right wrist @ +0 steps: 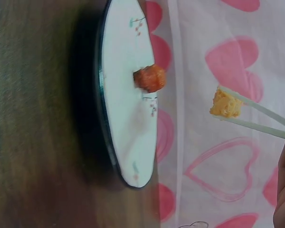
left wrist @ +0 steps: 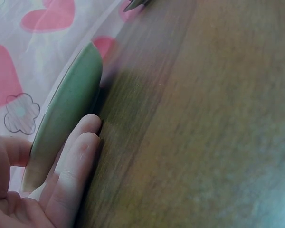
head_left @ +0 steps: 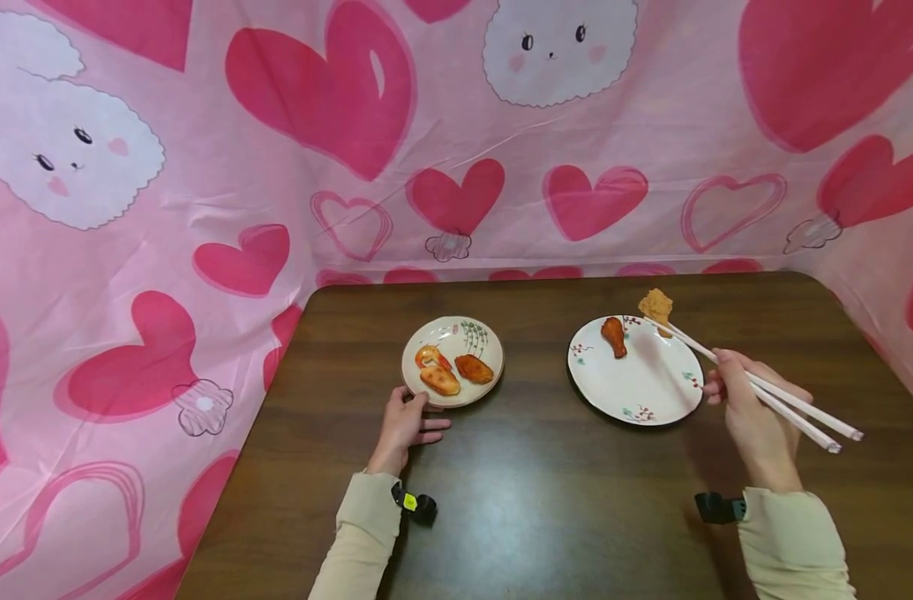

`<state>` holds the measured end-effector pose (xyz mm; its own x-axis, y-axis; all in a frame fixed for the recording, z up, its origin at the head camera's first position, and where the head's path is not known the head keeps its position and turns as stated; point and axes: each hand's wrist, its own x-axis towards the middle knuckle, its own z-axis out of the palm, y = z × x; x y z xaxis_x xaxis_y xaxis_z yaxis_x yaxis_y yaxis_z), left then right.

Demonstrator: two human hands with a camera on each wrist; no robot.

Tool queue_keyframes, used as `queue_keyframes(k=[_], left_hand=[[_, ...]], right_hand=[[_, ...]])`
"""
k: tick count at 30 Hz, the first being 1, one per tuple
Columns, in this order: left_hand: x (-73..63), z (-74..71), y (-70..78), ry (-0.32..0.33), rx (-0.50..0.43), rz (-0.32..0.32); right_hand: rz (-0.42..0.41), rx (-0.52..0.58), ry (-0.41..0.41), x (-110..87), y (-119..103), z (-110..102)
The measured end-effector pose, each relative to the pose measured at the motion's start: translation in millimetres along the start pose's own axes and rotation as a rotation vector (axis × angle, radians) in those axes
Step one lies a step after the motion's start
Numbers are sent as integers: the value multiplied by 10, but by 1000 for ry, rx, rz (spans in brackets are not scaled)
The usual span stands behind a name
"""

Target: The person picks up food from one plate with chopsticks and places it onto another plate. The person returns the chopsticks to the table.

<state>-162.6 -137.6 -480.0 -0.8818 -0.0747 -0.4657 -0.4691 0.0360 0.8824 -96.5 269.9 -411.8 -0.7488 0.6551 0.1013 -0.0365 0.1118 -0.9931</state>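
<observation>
R hand point(head_left: 760, 412) fingers pinch the chopsticks point(head_left: 809, 407), whose tips hold the fried bit point(head_left: 656, 306) up by the big plate point(head_left: 625, 387)'s far rim, ahead & left of that nearer hand, w/ L hand point(head_left: 406, 425) gripping the small plate point(head_left: 436, 332)'s near edge

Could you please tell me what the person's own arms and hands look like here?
The left hand and right hand wear no gloves. The left sleeve and right sleeve are pale cream, wrinkled, with broad cuffs. A small black device with a yellow-green marking sits at the left wrist; another dark device sits at the right.
</observation>
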Motion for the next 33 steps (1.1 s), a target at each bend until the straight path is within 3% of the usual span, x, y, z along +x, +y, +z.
queue_keyframes(k=[7,13,22,33], left_hand=[[-7,5,-18,0,-3,-3],[-9,4,-9,-1,-2,-6],[-16,3,6,1,3,-3],[-4,0,-1,2,3,0]], right_hand=[[57,-211,-47,8,115,-41],[83,-320,-110,31,195,-54],[73,-321,-149,80,211,-21],[61,-427,-192,70,212,-36]])
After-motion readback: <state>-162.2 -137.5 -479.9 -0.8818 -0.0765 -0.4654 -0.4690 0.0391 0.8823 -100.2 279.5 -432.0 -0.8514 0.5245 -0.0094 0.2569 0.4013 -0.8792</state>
